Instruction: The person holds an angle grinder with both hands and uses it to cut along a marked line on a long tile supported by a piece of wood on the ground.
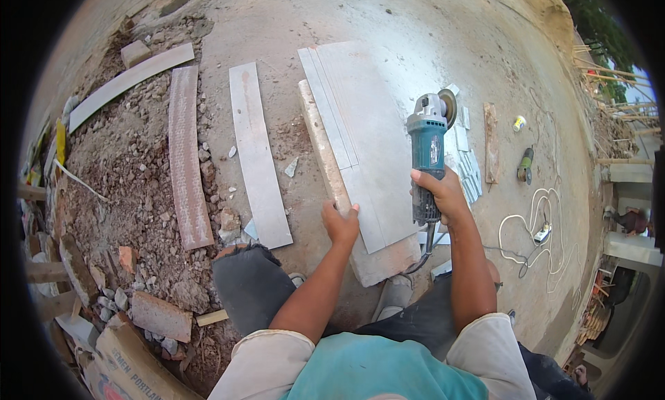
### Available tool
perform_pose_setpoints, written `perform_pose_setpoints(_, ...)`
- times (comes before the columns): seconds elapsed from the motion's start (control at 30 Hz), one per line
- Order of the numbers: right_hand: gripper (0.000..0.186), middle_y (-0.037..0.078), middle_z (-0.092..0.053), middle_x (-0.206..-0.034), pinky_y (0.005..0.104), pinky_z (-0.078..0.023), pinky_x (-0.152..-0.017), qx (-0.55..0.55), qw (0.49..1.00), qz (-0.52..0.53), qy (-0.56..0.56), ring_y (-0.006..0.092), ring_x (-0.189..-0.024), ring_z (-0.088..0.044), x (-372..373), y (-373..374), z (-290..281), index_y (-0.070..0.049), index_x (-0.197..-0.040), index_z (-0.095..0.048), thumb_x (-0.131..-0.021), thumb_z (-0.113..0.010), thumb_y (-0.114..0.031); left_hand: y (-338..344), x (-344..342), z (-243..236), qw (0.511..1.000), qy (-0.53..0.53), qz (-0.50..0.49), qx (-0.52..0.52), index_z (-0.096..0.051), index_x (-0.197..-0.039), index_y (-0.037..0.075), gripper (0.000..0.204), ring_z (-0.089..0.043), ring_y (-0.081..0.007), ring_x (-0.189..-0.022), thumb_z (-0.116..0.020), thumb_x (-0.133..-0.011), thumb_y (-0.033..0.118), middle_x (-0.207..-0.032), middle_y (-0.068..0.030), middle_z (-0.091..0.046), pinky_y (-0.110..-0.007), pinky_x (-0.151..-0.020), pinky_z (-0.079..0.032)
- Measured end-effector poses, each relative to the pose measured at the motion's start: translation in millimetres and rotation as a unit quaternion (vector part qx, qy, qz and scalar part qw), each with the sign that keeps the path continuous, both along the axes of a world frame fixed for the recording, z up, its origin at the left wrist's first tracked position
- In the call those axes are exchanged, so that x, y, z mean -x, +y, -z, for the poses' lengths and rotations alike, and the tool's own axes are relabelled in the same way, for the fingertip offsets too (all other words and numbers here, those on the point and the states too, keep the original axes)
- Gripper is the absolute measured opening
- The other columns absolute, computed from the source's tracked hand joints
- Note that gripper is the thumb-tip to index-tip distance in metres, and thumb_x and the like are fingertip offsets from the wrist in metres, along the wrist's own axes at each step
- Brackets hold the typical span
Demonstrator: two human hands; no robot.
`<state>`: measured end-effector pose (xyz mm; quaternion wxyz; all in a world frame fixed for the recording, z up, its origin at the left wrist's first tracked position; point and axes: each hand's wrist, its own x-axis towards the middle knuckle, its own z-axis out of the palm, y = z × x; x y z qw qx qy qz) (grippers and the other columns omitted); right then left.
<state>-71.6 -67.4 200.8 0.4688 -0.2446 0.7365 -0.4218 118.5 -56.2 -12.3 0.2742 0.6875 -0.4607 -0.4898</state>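
Note:
My right hand (449, 196) is wrapped around the rear handle of a teal and black angle grinder (428, 140). The grinder's disc (449, 108) points away from me, over the far right side of a large grey tile (381, 123). Lines run along the tile's left side, parallel to its long edge. Under the tile lies a long concrete slab (388, 260), showing at the left and near edges. My left hand (339, 223) grips the tile's left edge near its front, thumb on top; its other fingertips are partly hidden.
Cut tile strips (260, 154) lie to the left, some on rubble (131, 171). Right are tile offcuts (467, 168), a narrow board (491, 140), a second grinder (526, 166), and a coiled white cable (532, 227) with a power strip (543, 232). A paper sack (128, 355) stands near left.

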Motion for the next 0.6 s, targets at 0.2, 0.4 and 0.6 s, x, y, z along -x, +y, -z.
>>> perform_pose_setpoints(0.2, 0.047, 0.005, -0.062, -0.089, 0.0286, -0.048, -0.070, -0.039, 0.998, 0.033, 0.030, 0.0127, -0.079, -0.058, -31, 20, -33, 0.000, -0.104, -0.060, -0.073, -0.081, -0.029, -5, -2, -28, 0.999, -0.022, 0.032, -0.010, -0.047, -0.117, -0.002, 0.058, -0.051, -0.0392, -0.109, -0.081, -0.074, 0.019, -0.115, -0.0233, -0.052, -0.046, -0.093, -0.042)
perform_pose_setpoints(0.4, 0.048, 0.006, -0.063, -0.089, 0.0300, -0.048, -0.071, -0.088, 0.994, -0.021, 0.056, 0.0146, -0.078, -0.059, -55, 22, -23, 0.000, -0.101, -0.060, -0.071, -0.082, -0.030, -6, -9, -23, 0.999, -0.027, 0.034, -0.020, -0.048, -0.116, -0.002, 0.059, -0.053, -0.0386, -0.106, -0.082, -0.073, 0.021, -0.114, -0.0219, -0.053, -0.045, -0.092, -0.043)
perform_pose_setpoints(0.6, 0.059, 0.009, -0.064, -0.092, 0.0299, -0.049, -0.075, -0.101, 0.991, -0.081, 0.043, 0.0175, -0.082, -0.061, -83, 31, 12, 0.002, -0.105, -0.059, -0.067, -0.084, -0.036, 1, -7, -15, 1.000, 0.007, 0.021, 0.011, -0.050, -0.118, -0.004, 0.062, -0.057, -0.0373, -0.107, -0.083, -0.072, 0.023, -0.113, -0.0216, -0.057, -0.043, -0.093, -0.045)
